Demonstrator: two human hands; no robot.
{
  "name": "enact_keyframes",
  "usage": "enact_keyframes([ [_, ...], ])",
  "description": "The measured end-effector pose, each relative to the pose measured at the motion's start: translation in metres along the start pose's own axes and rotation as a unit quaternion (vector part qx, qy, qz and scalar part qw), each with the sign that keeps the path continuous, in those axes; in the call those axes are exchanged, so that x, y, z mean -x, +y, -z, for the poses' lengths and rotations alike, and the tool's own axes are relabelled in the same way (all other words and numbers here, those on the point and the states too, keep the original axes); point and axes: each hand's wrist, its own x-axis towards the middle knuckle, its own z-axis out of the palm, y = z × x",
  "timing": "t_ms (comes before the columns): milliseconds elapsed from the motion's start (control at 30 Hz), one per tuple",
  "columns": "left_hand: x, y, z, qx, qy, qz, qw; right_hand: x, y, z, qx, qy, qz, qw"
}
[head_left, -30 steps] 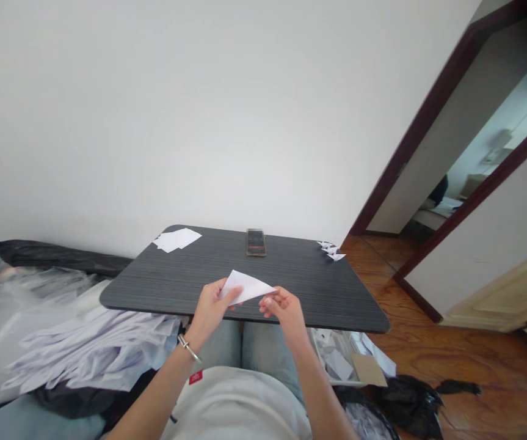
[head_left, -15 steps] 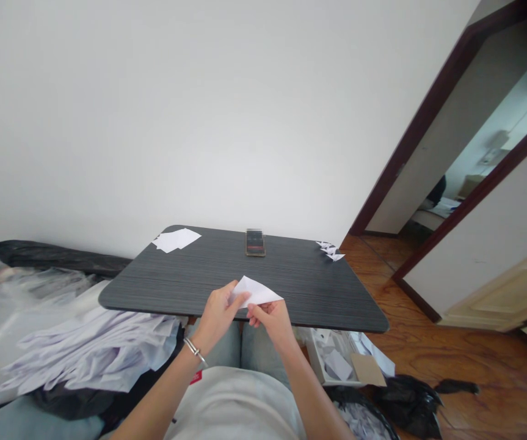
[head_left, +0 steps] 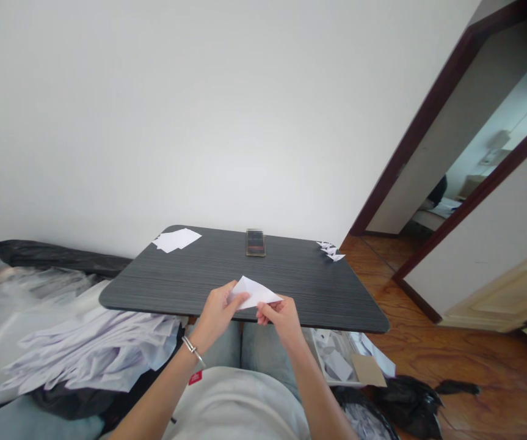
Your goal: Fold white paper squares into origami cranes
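A folded white paper triangle (head_left: 258,291) is held up over the near edge of the dark grey table (head_left: 190,278). My left hand (head_left: 217,310) pinches its left corner between thumb and fingers; a thin silver bracelet circles that wrist. My right hand (head_left: 279,316) pinches the paper's lower right edge. Both hands are closed on the paper, close together above my lap.
A phone (head_left: 255,242) lies at the table's far middle, loose white sheets (head_left: 177,239) at the far left, small folded paper pieces (head_left: 331,250) at the far right. A heap of white paper (head_left: 89,351) lies left of me, a box of paper scraps (head_left: 341,360) on the wooden floor to the right.
The hands drew closer together on the paper, and the right hand shifted left along its lower edge. The paper tilted slightly.
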Motion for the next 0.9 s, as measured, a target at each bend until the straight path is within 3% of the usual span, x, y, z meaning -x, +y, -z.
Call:
enact_keyframes([
  [433, 0.000, -0.001, 0.003, 0.018, -0.012, 0.023, 1.000, -0.002, -0.004, 0.028, 0.006, 0.008, 0.024, 1.000],
  [767, -0.001, 0.000, 0.009, 0.057, -0.004, 0.027, 0.998, -0.004, -0.007, 0.043, -0.033, 0.050, 0.034, 0.998],
  [900, -0.001, 0.001, 0.006, 0.066, 0.000, 0.024, 0.998, -0.001, -0.004, 0.032, -0.056, -0.020, 0.002, 0.998],
])
